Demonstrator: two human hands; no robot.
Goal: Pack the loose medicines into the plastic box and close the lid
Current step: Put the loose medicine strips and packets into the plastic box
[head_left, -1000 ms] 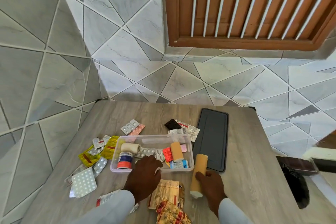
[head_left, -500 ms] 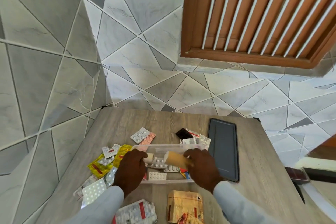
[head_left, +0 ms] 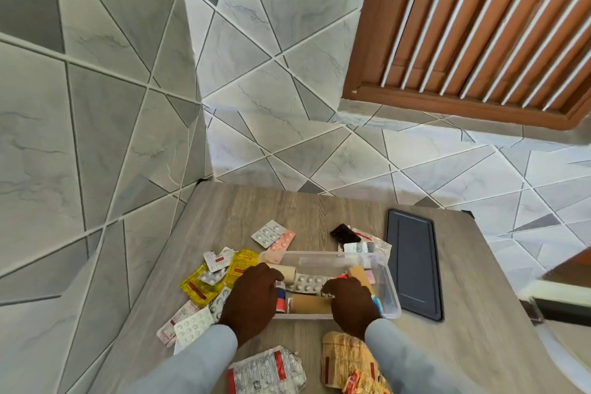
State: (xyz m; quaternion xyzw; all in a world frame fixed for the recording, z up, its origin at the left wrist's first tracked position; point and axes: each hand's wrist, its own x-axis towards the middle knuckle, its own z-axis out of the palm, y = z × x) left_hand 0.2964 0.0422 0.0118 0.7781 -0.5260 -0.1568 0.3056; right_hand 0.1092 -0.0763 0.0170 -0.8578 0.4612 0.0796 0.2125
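The clear plastic box point(head_left: 319, 255) stands mid-table with blister strips, a cream roll point(head_left: 287, 273) and a small red-and-blue bottle point(head_left: 280, 296) inside. A tan bandage roll point(head_left: 311, 304) lies flat inside along the near wall. My right hand point(head_left: 348, 302) reaches into the box with its fingers on that roll's right end. My left hand point(head_left: 252, 297) curls over the box's left end. The dark lid point(head_left: 414, 262) lies flat to the right of the box. Loose yellow sachets point(head_left: 204, 286) and blister packs point(head_left: 271, 233) lie around it.
A white blister sheet point(head_left: 192, 326) lies left of my left wrist. Crumpled foil packs point(head_left: 265, 373) and tan packets point(head_left: 347, 361) sit at the near edge. A black strip point(head_left: 343, 232) and more packs lie behind the box. Tiled walls close off the table's left and far sides.
My right hand lifted the tan roll from the table, carried it over the box and laid it flat inside. My left hand shifted from the box's front edge to its left end. The camera view tilted.
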